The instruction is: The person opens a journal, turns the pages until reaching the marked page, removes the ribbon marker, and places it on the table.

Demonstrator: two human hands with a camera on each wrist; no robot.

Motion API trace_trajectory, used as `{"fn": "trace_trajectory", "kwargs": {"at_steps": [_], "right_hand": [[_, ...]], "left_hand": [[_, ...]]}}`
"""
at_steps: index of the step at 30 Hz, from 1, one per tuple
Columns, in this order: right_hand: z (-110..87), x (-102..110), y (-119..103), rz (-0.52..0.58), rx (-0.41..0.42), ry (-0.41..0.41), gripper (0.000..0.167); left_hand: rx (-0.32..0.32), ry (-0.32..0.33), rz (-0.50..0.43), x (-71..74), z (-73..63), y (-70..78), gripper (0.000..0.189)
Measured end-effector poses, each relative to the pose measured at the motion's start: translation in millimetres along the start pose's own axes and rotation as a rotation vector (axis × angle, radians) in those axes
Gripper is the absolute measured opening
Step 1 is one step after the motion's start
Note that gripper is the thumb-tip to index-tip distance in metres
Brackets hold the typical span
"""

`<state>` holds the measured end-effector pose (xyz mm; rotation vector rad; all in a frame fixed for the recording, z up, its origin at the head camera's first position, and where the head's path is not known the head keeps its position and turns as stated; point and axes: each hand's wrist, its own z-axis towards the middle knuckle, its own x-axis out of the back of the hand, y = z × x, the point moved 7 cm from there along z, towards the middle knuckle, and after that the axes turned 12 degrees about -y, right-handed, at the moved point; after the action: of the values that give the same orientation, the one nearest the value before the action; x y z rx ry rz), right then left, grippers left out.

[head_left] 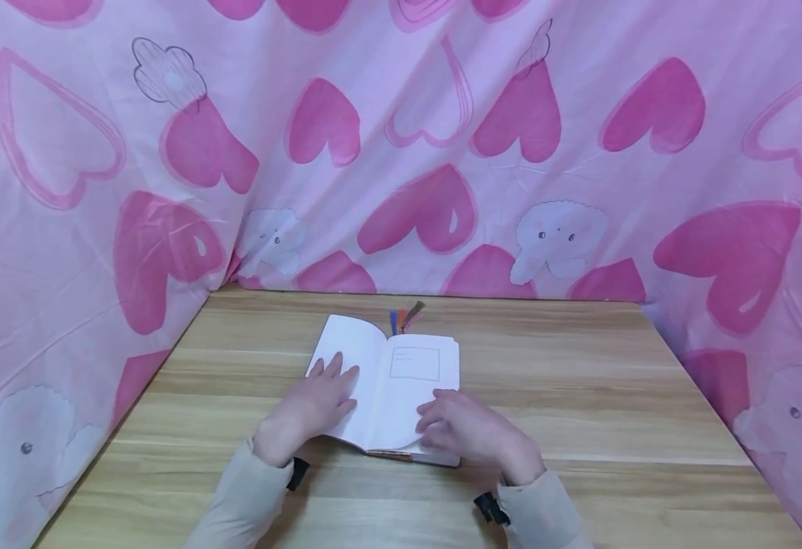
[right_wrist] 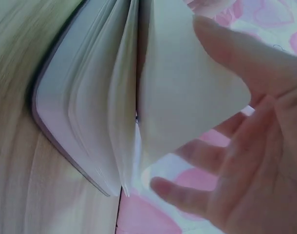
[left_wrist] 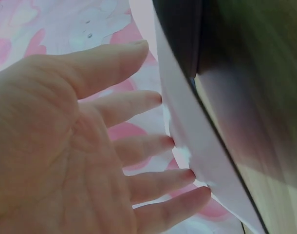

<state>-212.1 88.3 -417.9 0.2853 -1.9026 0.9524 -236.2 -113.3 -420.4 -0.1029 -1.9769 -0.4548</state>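
Observation:
An open notebook (head_left: 380, 415) with white pages lies on the wooden table. Its right-hand page carries a small printed box (head_left: 415, 364). My left hand (head_left: 308, 408) is spread over the left page, its straight fingertips touching the paper, as the left wrist view also shows. At the lower right corner, my right hand (head_left: 473, 431) holds a page (right_wrist: 192, 92) between thumb and fingers. That page is raised off the others, and several pages (right_wrist: 97, 97) fan apart beneath it inside the dark cover. The index fingertip is hidden behind the page.
Blue, orange and dark bookmark tassels (head_left: 401, 320) stick out from the notebook's top edge. The wooden table (head_left: 579, 381) extends around the notebook on all sides. A pink heart-print curtain (head_left: 415, 152) hangs behind it and along both sides.

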Motion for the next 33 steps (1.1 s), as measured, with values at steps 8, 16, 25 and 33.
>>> {"fn": "trace_trajectory", "kwargs": {"at_steps": [8,16,25,33], "right_hand": [[1.5,9,-13,-0.104,0.116,0.132,0.006],[1.3,21,-27,-0.173,0.157,0.411,0.019],[7.4,17,-34,0.053,0.13,0.518,0.097],[17.8,3,-38,0.685,0.24,0.47,0.125]], "left_hand": [[-0.033,0.06,0.059,9.5,-6.1,3.3,0.052],[-0.097,0.249,0.159,22.6,-11.8,16.4,0.047],[-0.199,0.454,0.035,34.0,-19.4,31.6,0.062],[-0.25,0.51,0.121,34.4,-32.3,58.0,0.071]]}}
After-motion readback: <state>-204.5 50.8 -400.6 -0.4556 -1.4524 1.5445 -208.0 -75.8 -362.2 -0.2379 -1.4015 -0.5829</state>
